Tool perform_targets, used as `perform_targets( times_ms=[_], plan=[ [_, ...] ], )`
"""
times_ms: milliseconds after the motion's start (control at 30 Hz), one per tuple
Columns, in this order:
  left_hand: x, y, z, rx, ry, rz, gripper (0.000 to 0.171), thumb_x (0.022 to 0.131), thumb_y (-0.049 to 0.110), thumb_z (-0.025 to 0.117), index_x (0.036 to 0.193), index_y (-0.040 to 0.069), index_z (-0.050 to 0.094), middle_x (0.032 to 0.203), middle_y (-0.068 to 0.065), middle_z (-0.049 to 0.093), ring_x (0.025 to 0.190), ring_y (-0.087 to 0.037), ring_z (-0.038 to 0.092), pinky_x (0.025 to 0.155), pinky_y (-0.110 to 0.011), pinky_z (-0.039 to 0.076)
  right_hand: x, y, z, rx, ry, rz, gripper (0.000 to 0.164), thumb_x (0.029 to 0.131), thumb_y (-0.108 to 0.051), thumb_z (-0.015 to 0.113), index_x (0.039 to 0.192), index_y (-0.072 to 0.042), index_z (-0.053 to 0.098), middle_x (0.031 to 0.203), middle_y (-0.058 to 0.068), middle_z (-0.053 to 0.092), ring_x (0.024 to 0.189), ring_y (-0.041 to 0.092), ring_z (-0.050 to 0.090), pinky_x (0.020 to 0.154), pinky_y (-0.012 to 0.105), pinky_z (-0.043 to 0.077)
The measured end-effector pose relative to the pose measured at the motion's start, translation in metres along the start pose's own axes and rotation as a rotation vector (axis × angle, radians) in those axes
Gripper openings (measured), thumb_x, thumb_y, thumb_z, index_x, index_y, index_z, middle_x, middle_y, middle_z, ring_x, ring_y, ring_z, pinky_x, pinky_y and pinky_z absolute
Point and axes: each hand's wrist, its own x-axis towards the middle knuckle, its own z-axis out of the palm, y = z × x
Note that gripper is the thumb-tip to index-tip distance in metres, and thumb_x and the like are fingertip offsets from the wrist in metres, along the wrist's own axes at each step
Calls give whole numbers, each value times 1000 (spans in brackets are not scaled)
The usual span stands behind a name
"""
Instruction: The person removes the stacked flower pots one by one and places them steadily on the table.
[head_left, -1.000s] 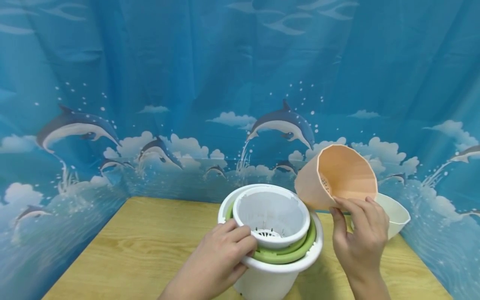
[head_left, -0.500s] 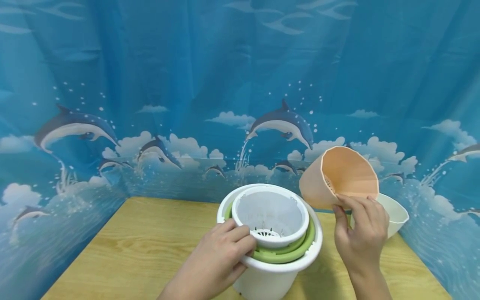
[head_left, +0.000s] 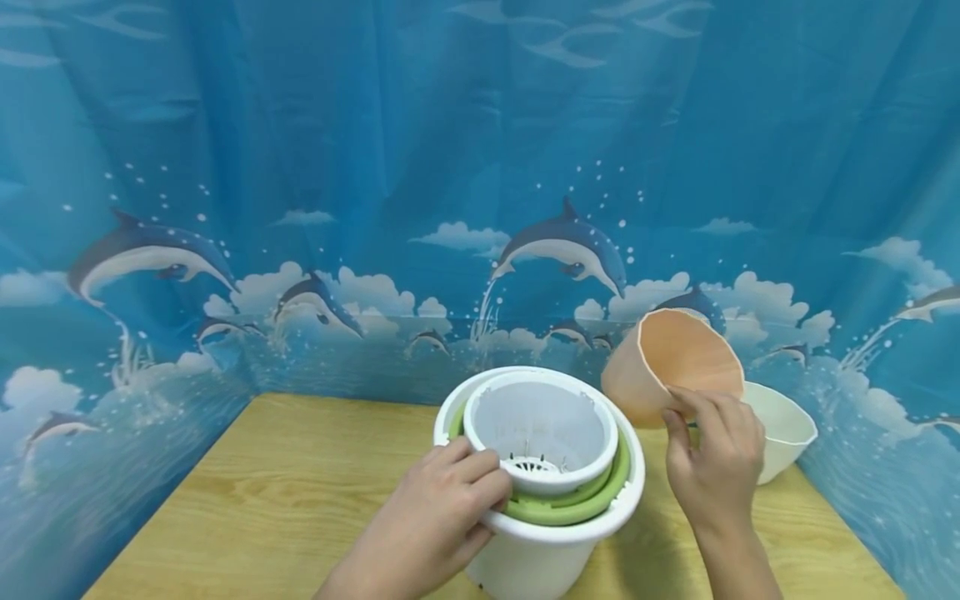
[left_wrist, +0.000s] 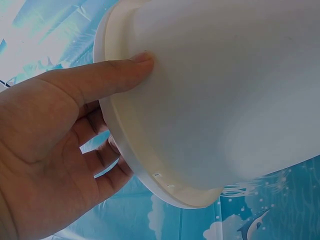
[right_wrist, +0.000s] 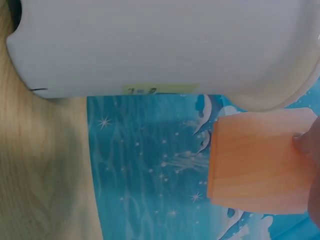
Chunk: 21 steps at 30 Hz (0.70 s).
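Observation:
My left hand grips the rim of a large white plastic pot, thumb against its outer wall in the left wrist view. Nested in that pot are green pots and, innermost, a smaller white pot with a slotted bottom. On the right, my right hand pinches the rim of a peach-coloured flower pot, which is tilted with its mouth toward me and shows small holes inside. In the right wrist view the peach pot hangs beside the big pot's rim.
A pale cream-green pot lies tilted on the wooden table behind my right hand, partly hidden by it. A blue dolphin-print curtain surrounds the table at the back and sides. The big pot's side carries a yellowish label.
My right hand has lowered the peach pot and shifted it slightly left over the last half second, so more of the pale pot shows. The left hand and the nested pots stay put.

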Motion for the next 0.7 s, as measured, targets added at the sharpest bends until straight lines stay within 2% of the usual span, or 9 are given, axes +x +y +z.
perform_targets(
  times_ms=[300,533,700],
  plan=[
    [0,0,0,-2,-2,1,20,82,24,82,92,26,65,97,16,63,92,-6,54,82,-30,52,-17,18,3,-62,-149,26,28,69,4,79,95,0,73,88,15,67,82,38,58,70,50,37],
    [1,-2,1,-12,21,17,21,82,27,83,93,27,64,100,16,64,93,-7,56,82,-30,53,-28,32,6,-116,-258,28,31,69,0,83,98,-2,73,90,14,68,79,37,60,69,55,44],
    [0,-2,1,-9,23,17,22,81,27,83,93,27,64,99,16,64,94,-7,57,82,-30,54,-35,40,8,-121,-321,36,35,65,4,84,97,-3,72,89,13,68,80,36,63,69,55,47]
  ],
)
